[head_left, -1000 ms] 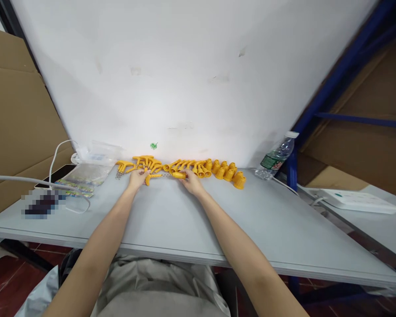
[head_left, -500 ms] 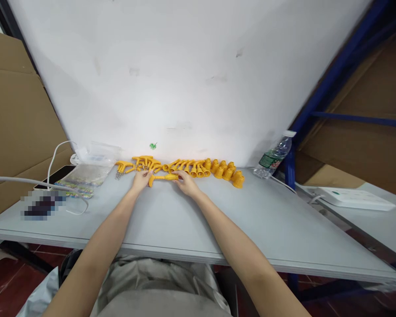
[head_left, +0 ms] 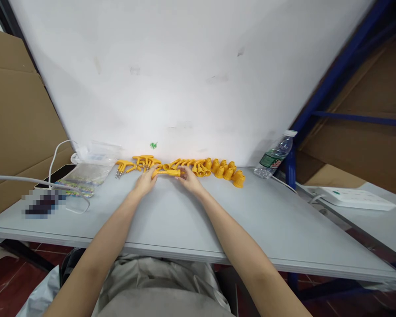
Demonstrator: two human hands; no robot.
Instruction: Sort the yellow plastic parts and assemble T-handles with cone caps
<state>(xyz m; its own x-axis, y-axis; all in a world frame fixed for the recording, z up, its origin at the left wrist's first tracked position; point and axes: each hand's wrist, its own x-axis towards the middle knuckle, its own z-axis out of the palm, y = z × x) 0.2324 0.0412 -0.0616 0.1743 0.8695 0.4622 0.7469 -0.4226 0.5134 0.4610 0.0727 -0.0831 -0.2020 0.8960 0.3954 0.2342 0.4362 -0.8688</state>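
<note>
My left hand (head_left: 147, 179) and my right hand (head_left: 190, 179) reach to the far edge of a grey table (head_left: 185, 220). Between them they pinch one long yellow plastic piece (head_left: 170, 173), the left at its T-shaped end, the right at its capped end. Just behind it a row of yellow parts lies along the white wall: T-shaped pins with small chains (head_left: 137, 163) to the left, trumpet-shaped pieces (head_left: 188, 165) in the middle, and upright yellow caps (head_left: 227, 171) to the right.
Clear plastic bags (head_left: 92, 165), a phone (head_left: 57, 174) and a white cable (head_left: 57, 152) lie at the left. A water bottle (head_left: 275, 156) lies at the right by a blue rack post (head_left: 292, 169). A white power strip (head_left: 353, 199) rests on the neighbouring table.
The two hands have come closer together, joining the pin and cap that were apart on a chain. The joined piece has moved up toward the row.
</note>
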